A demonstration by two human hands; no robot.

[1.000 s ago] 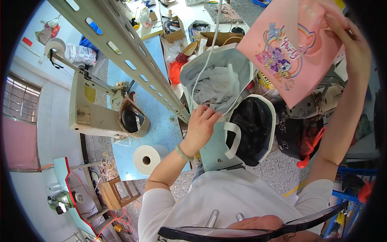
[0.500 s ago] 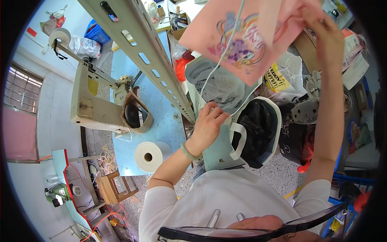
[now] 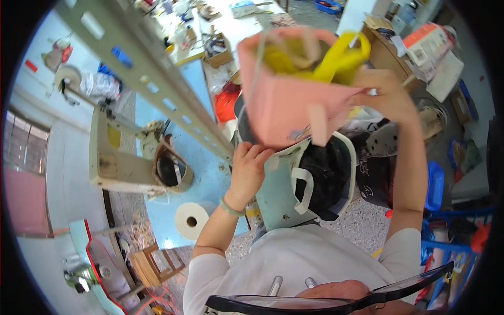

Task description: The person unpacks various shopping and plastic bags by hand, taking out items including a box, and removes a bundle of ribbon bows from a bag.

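A pink tote bag [image 3: 294, 113] with a printed picture is held up in front of me, its mouth turned toward me. Inside it is something yellow with a loop [image 3: 336, 58], like another bag's handle. My right hand [image 3: 386, 94] grips the pink bag's right edge. At the bag's lower left corner is my left hand [image 3: 248, 170], its fingers curled; whether they pinch the bag or a white cord is hidden. Below the pink bag stands a white-edged bag [image 3: 344, 197] with black plastic inside [image 3: 323, 173].
A slotted metal post [image 3: 157, 89] rises beside my left hand. The blue table [image 3: 205, 181] carries a sewing machine [image 3: 118, 152] and a white roll [image 3: 193, 221]. A red plastic bag [image 3: 227, 102] lies beyond. Boxes and packages [image 3: 428, 47] crowd the far right.
My right hand has come lower and toward me with the pink bag. The bag has swung round, so its mouth and yellow contents now show. My left hand has moved slightly left.
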